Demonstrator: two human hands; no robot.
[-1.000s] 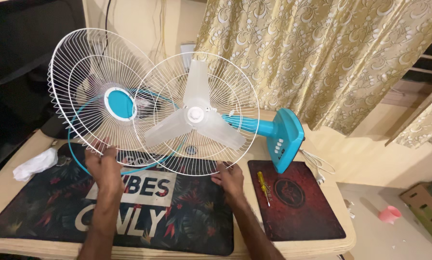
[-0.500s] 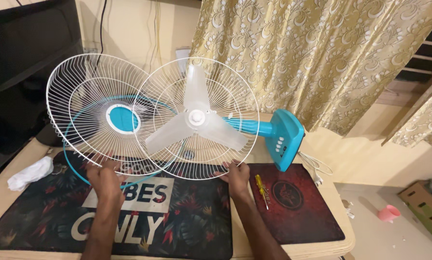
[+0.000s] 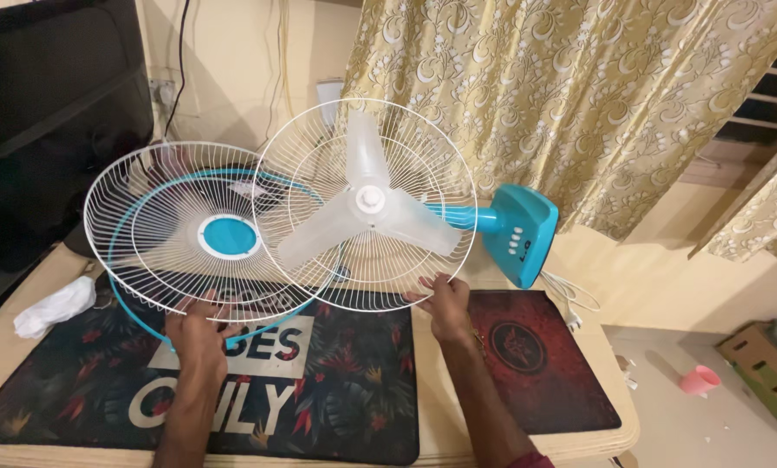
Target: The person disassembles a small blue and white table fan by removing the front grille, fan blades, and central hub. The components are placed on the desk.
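My left hand [image 3: 199, 334] has its fingers curled tight on the bottom rim of the front grille [image 3: 189, 236], the loose white wire cage with the round blue cap in its middle. A thin blue ring [image 3: 133, 314] sits along that same edge, right by my fingers. My right hand [image 3: 447, 303] pinches the low rim of the rear grille [image 3: 367, 201], fingers closed on the wire. That cage is on the fan, and the three clear blades [image 3: 367, 217] sit inside it.

The two cages overlap a little in the middle. The fan lies on its side, with its blue base [image 3: 520, 232] sticking out to the right, near the table's far corner.

To do this well, I think I should hold both rims firmly but gently, since the thin wires could bend. I should keep the front grille flat to the rear one, so the edges meet all the way round. I must keep the wires off the blades.

Under my hands is a dark flowery mat [image 3: 336, 390] and a red mat [image 3: 527, 355] beside it. There is open room on the mats near me. The left side is tighter, with a white cloth [image 3: 56, 305] near that edge. The curtain [image 3: 579, 95] hangs close behind the fan, and the table edge [image 3: 618, 407] drops off on the right.
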